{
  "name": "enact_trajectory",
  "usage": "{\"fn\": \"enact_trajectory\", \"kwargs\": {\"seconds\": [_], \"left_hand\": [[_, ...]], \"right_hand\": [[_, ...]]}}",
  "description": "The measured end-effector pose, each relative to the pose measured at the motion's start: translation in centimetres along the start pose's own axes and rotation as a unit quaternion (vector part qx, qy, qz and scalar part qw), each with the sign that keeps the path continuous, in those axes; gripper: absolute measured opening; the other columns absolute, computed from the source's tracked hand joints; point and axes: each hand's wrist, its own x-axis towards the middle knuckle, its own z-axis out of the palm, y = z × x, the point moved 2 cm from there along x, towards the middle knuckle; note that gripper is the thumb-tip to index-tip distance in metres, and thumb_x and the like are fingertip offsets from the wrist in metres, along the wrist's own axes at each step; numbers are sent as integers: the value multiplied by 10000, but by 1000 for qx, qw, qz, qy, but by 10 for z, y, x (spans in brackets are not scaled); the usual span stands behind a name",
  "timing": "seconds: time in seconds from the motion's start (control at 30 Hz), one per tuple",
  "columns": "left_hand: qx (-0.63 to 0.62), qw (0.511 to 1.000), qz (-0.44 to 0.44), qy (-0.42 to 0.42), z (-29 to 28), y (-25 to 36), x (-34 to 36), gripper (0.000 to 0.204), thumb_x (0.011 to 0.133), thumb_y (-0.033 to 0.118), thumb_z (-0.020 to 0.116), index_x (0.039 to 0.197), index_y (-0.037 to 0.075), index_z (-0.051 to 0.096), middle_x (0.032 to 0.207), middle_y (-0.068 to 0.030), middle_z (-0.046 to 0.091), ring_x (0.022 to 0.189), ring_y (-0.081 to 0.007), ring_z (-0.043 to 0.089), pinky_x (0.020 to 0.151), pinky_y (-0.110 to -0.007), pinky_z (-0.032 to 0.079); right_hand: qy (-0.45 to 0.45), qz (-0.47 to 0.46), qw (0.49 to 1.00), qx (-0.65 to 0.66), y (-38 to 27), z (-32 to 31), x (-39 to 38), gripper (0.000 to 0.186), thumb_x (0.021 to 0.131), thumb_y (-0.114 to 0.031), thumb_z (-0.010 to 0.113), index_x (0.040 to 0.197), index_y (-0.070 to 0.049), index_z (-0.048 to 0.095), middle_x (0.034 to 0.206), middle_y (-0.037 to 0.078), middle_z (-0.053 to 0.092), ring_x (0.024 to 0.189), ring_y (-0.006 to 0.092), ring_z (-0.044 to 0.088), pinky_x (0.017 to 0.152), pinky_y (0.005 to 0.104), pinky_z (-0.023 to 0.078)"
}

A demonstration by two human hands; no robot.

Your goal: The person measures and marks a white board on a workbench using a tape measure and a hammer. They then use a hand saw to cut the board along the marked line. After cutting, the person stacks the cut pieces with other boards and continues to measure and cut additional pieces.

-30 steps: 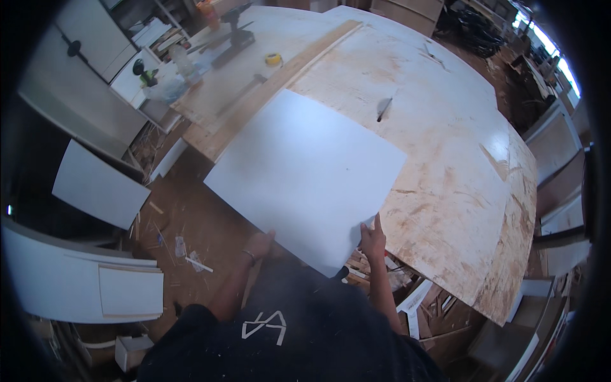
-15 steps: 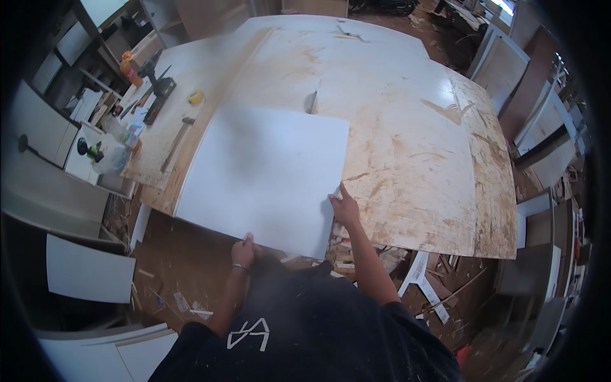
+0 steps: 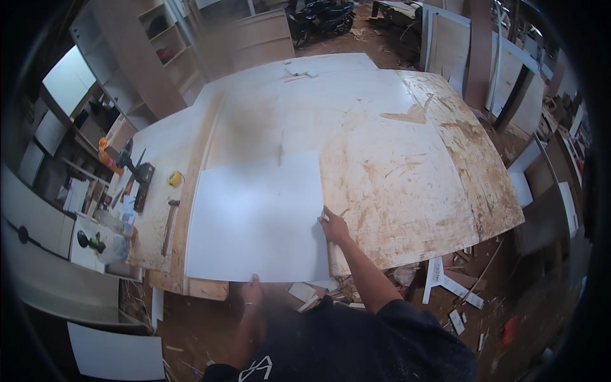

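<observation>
A white rectangular panel (image 3: 261, 223) lies on the large worn worktable (image 3: 394, 159), its near edge reaching past the table's front. My left hand (image 3: 252, 292) grips that near edge, thumb on top and the other fingers hidden beneath. On the panel's right edge my right hand (image 3: 335, 227) is closed, with its thumb over the top face. Along the panel's left side runs a wooden strip (image 3: 196, 167). A hammer (image 3: 170, 226) lies just left of this strip.
On the table's left side are a yellow tape measure (image 3: 175, 178), a cordless drill (image 3: 139, 170) and an orange bottle (image 3: 108, 159). Wood offcuts (image 3: 455, 286) litter the floor near the table's front. Boards lean at the back right (image 3: 449, 48), and a motorcycle (image 3: 324, 20) stands beyond.
My view has tilted up, so the table appears lower. The panel now lies squarer to the wooden strip, its near right corner no longer angled out. Both hands keep hold of it.
</observation>
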Motion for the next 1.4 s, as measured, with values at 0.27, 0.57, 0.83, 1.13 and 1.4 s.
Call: {"fn": "enact_trajectory", "kwargs": {"seconds": [0.27, 0.57, 0.83, 1.13, 1.4], "left_hand": [[25, 998, -54, -8, 22, 86, 4, 600, 1024, 427, 492, 791, -87, 692, 738, -148, 703, 668, -229, 664, 664, -377, 529], [62, 998, 10, 0, 28, 65, 71, 658, 1014, 480, 460, 879, -118, 700, 758, -175, 714, 712, -278, 689, 716, -416, 542], [25, 995, -4, -97, 34, 90, 81, 579, 1032, 459, 503, 1006, -96, 666, 871, -138, 721, 730, -191, 667, 624, -335, 545], [-142, 975, -131, -111, 48, 96, 62, 533, 1066, 435, 440, 1060, -58, 643, 770, -132, 726, 566, -189, 644, 495, -303, 524], [398, 882, 157, -198, -16, 110, 102, 489, 941, 519, 608, 1253, 143, 646, 1083, -148, 700, 1026, -328, 658, 872, -509, 529]], "right_hand": [[22, -10, 1000, -18, 11, -1, 54, 564, 990, -356, 558, 1497, -126, 462, 1229, 241, 670, 1154, 421, 630, 1002, 485, 491], [16, -5, 998, -62, -10, 0, 95, 558, 992, -329, 545, 1492, -97, 459, 1133, 252, 696, 1063, 427, 658, 931, 509, 511], [78, 54, 994, -46, -24, -5, 93, 335, 953, -250, 598, 1233, -68, 571, 1031, 225, 717, 992, 427, 677, 894, 503, 524], [-2, -197, 968, -153, 0, -4, -48, 497, 838, -266, 709, 1303, -122, 611, 1364, 209, 592, 1296, 408, 520, 1048, 518, 435], [8, -195, 962, -190, -8, -6, -90, 534, 888, -394, 705, 1371, -188, 606, 1477, 186, 511, 1428, 369, 389, 1144, 513, 308]]}}
